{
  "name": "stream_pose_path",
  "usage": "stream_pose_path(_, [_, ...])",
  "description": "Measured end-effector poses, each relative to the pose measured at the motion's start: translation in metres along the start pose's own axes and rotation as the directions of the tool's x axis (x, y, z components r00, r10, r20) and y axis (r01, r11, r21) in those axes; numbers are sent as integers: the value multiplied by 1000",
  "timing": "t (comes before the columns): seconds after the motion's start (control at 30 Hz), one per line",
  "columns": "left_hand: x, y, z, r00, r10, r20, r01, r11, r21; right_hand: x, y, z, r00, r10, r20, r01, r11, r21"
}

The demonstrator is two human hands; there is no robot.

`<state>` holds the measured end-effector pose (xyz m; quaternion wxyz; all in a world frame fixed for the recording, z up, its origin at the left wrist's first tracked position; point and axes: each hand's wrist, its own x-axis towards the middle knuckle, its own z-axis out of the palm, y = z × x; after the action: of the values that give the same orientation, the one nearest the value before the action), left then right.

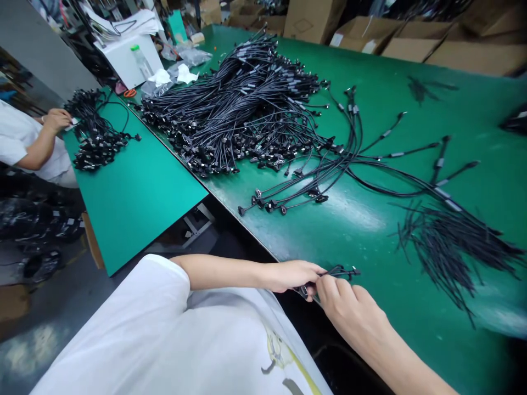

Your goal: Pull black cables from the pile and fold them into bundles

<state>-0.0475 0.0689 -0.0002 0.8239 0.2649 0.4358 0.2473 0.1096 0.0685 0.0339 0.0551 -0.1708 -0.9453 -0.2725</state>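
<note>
Far left: co-worker's hand (57, 119) on small cable pile (96, 129).
Centre: large cable heap (234, 109) on green worktop (411, 120), ends fanning rightward.
Left grip (290, 277): closed on single cable (340, 271), at worktop edge.
Right grip (346, 304): pinching same cable.
Far right: loose wire bunch (448, 252).

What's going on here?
A person in white holds a short black cable between the left hand and right hand, above a green workbench. A large tangled pile of similar cables lies farther along it. A co-worker's hand is beside a smaller heap of cables on a second green table.
</note>
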Motion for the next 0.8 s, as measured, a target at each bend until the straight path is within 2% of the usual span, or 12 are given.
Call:
stream_pose_path(0.1, [1,-2,1,994,75,-73,-70,995,75,1,4,8,988,149,-38,-141,977,159])
stream_pose_path(0.17, [4,-1,1,970,197,-144,-182,977,109,4,6,13,948,317,-10,-297,897,329])
stream_pose_path(0.23, [5,5,0,938,307,-164,-298,952,75,7,5,16,847,522,98,-494,709,503])
stream_pose_path(0.3, [3,16,-3,900,414,-134,-408,910,70,7,2,18,685,687,243,-648,422,634])
stream_pose_path(0.33, [0,22,-5,874,474,-111,-461,879,124,5,0,20,606,730,316,-684,276,675])
stream_pose_path(0.4, [-10,31,-8,816,578,-14,-542,774,326,0,-3,22,508,737,445,-703,56,709])
stream_pose_path(0.47, [-19,34,-8,798,582,158,-571,644,509,-7,-2,23,459,729,507,-729,-18,684])
stream_pose_path(0.53, [-20,30,-9,827,483,288,-551,595,584,-11,0,19,412,776,479,-775,22,632])
stream_pose_path(0.6, [-11,22,-10,878,394,271,-477,672,566,-10,-1,10,415,815,404,-791,104,603])
stream_pose_path(0.7, [3,20,-16,936,338,103,-353,877,325,-3,-8,-3,571,730,375,-709,209,673])
stream_pose_path(0.77, [3,28,-20,937,346,58,-350,926,142,0,-12,-4,665,638,388,-646,232,727])
stream_pose_path(0.8, [-2,32,-21,926,371,68,-377,920,106,0,-12,-2,685,613,394,-635,237,735])
